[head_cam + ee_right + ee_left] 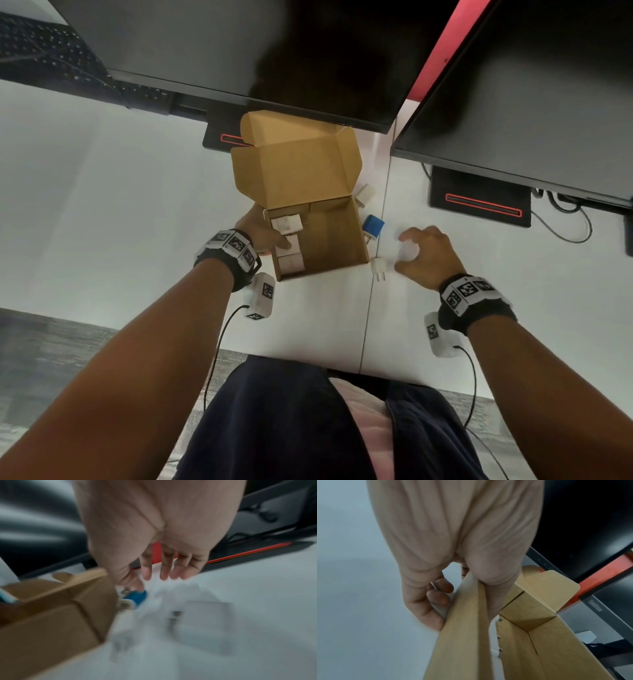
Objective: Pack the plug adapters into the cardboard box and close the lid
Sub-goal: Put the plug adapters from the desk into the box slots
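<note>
Plug adapters (pixel 287 240) are going in; we are steadying the box (pixel 329 236) with our left hand (pixel 263 236) gripping its wall, right hand (pixel 424 253) spread, reaching for a white adapter (pixel 409 251).

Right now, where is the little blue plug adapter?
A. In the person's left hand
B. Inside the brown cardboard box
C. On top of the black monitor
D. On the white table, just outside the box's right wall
D. The small blue plug adapter lies on the white table just outside the right wall of the open brown cardboard box; only white adapters sit inside the box.
</note>
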Available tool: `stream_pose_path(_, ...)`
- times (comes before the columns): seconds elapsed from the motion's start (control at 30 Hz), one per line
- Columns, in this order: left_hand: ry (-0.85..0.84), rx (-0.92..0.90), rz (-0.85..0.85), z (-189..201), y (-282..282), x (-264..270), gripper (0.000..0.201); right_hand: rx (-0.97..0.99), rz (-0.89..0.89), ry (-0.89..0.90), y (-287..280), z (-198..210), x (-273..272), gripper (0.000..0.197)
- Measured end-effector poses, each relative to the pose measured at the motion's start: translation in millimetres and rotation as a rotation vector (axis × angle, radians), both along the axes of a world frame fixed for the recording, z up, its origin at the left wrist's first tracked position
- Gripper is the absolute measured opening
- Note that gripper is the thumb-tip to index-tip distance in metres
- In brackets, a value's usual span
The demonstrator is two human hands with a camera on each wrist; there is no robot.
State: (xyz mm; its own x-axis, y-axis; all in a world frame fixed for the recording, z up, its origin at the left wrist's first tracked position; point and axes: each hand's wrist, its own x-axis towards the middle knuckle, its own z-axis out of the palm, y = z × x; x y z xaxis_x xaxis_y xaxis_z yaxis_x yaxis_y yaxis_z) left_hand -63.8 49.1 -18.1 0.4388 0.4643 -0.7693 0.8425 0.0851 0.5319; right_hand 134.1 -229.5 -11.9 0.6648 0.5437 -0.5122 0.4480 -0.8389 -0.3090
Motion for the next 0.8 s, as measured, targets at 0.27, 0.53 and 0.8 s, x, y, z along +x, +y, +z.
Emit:
stream_pose_path(0.27, -0.011, -0.027, 0.008, 5, -4, 3, 0.069, 0.142, -0.052, 0.022, -23, -14, -2, 0.043)
stream_pose_path(0.53, -0.034, -0.096, 0.158, -3, -1, 1, 0.033, 0.527, 0.129, -0.054, 57, 31, -22, 0.039)
stream_pose_path(0.8, -0.027, -0.080, 0.094, -2, -1, 2, 0.021, 0.199, 0.631, -0.044, 100, 24, -69, 0.034)
